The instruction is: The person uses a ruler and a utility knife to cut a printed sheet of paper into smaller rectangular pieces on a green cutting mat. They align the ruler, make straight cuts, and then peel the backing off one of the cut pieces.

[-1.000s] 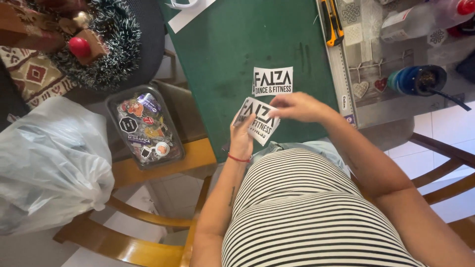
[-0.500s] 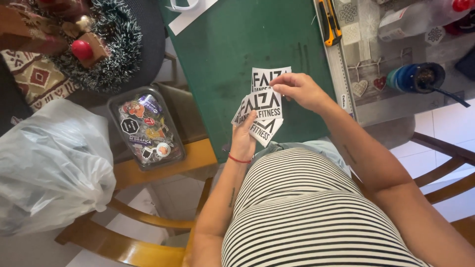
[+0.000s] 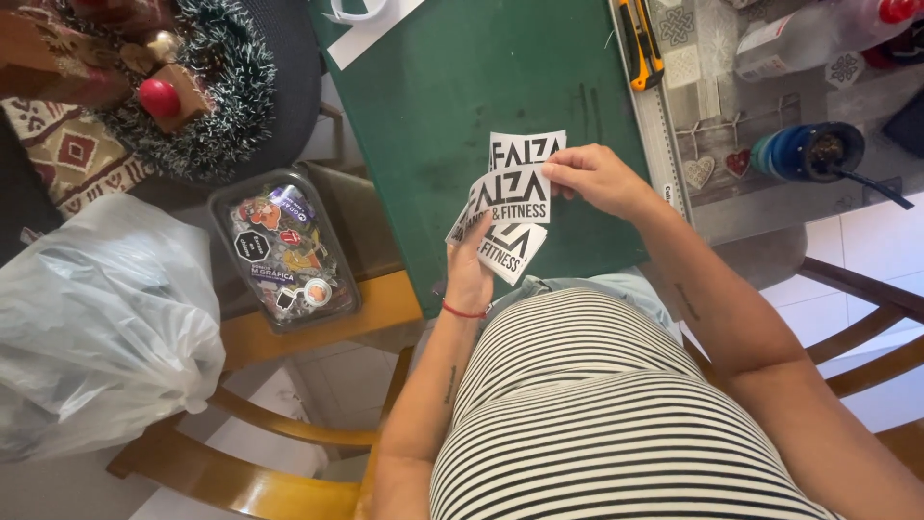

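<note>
Green cutting mat spans the table; above its near edge both hands fan three white printed stickers. Left hand pinches the lower corners, right hand grips the top sheet's right edge. Sheets appear thin, light, flexible and crease-prone; hold by margins.

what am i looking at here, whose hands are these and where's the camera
There is no machine: a person in a striped top films from a camera worn on the head, looking down at their own arms. The left hand, with a red band at the wrist, and the right hand hold a fan of white square stickers with black print over a green mat. A yellow knife lies at the mat's edge. To the left, a clear box of stickers sits on a wooden chair, beside a plastic bag.
</note>
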